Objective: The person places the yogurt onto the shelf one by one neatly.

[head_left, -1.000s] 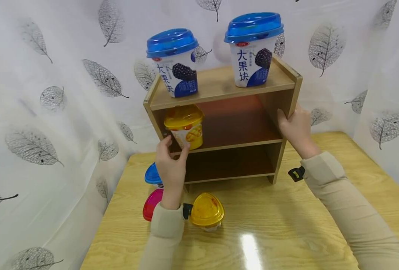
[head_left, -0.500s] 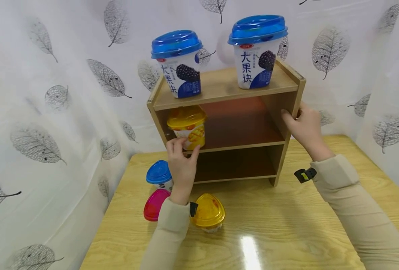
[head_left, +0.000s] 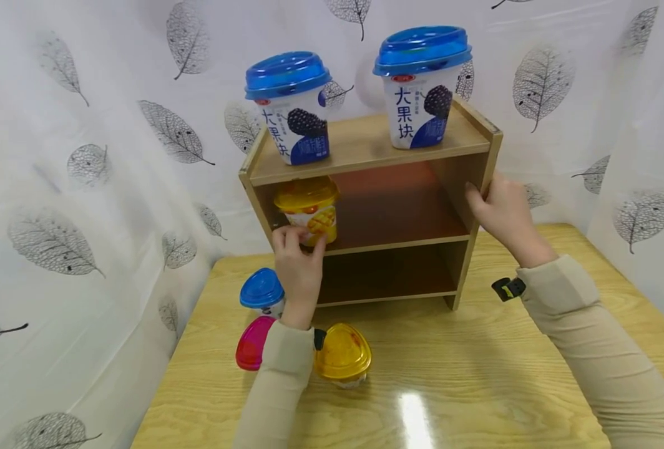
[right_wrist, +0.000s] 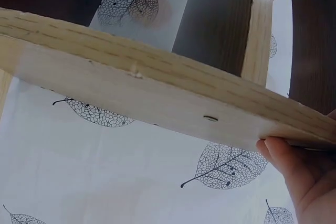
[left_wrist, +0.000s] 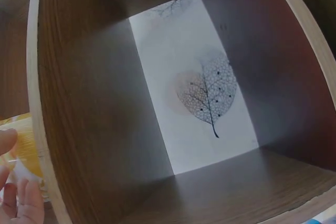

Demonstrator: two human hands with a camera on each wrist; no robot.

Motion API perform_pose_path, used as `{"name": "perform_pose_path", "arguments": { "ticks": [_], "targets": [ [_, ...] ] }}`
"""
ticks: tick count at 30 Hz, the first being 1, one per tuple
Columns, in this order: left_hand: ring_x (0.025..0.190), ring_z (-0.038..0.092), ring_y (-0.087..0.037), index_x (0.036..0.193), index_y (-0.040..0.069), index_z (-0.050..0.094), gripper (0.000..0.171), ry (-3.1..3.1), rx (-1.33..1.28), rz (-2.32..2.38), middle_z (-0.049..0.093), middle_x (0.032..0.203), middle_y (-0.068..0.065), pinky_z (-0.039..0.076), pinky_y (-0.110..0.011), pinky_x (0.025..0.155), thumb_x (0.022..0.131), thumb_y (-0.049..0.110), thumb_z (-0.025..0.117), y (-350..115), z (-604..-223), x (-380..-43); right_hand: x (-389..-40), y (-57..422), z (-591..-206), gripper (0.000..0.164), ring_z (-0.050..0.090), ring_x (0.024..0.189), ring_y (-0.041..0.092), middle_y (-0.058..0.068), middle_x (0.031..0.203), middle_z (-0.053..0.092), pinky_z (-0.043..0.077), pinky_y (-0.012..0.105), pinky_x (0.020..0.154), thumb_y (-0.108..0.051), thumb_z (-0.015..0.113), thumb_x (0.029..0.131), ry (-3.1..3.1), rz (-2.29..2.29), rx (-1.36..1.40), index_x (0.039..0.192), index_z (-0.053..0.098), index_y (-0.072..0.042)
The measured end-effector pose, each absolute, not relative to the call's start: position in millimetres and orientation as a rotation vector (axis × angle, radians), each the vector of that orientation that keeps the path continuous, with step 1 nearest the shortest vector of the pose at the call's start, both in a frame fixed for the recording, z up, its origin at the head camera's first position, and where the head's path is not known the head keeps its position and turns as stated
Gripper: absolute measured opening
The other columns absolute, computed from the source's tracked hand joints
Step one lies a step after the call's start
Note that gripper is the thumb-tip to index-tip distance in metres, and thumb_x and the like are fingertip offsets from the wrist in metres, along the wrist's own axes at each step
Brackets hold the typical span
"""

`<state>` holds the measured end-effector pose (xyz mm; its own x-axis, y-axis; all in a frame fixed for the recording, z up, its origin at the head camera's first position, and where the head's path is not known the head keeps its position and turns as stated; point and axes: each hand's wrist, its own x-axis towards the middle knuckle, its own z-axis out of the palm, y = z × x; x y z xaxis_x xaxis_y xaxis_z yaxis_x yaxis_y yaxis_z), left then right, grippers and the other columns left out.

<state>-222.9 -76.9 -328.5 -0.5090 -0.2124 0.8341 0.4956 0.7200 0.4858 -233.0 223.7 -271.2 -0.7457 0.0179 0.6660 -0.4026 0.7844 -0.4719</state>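
Left hand (head_left: 298, 271) has got its grip pinching the yellow-lidded cup (head_left: 322, 219), just left of frame centre in the shelf unit (head_left: 360, 136); right hand (head_left: 506, 215) has its grip round the unit.

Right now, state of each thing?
Shelf: upright, open-fronted
Top left blue cup: lidded, upright
Top right blue cup: lidded, upright
Shelved yellow cup: lidded, upright
Table yellow cup: lidded, upright
Table blue cup: lidded, upright
Pink cup: lidded, partly hidden
Left hand: touching shelved yellow cup, grip unclear
Right hand: gripping shelf side
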Motion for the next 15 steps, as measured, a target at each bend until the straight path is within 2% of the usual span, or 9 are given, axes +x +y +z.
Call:
{"name": "perform_pose_path", "arguments": {
  "ticks": [15],
  "targets": [
    [0.077,0.05,-0.024,0.078,0.002,0.054,0.024,-1.964,-0.205,-0.897,0.044,0.087,-0.012,0.047,-0.032,0.068,0.074,0.017,0.072,-73.9,-326.6,-229.7,-234.0,224.6,-272.5,0.023,0.055,0.057,0.041,0.032,0.071,0.057,0.041,0.048,0.049,-0.009,0.048,0.085,-2.308,0.792,0.299,0.091,0.052,0.014]
  ]
}}
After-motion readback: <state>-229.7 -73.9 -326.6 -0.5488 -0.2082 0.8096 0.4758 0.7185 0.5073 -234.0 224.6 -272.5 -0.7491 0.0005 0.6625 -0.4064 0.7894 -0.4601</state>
